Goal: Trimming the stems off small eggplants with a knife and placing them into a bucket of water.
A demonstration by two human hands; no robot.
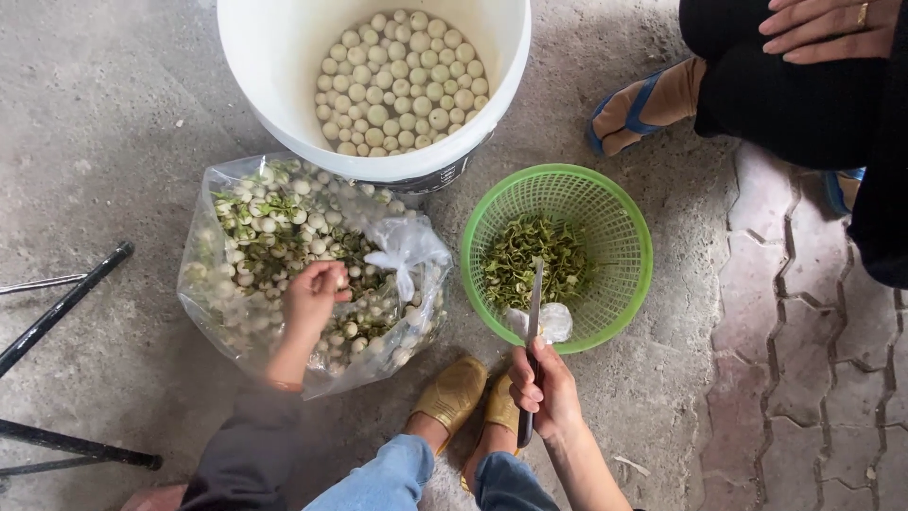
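Observation:
My left hand reaches into a clear plastic bag full of small round white-green fruits with stems, and its fingers close on one small fruit. My right hand grips a knife by its dark handle, blade pointing away over the rim of a green plastic basket. Green trimmed stems lie in the basket. A white bucket beyond the bag holds many trimmed round fruits.
My feet in tan shoes rest on the concrete between bag and basket. Another person squats at the upper right, with a sandalled foot and a hand. Black metal legs stand at left. Paving bricks lie right.

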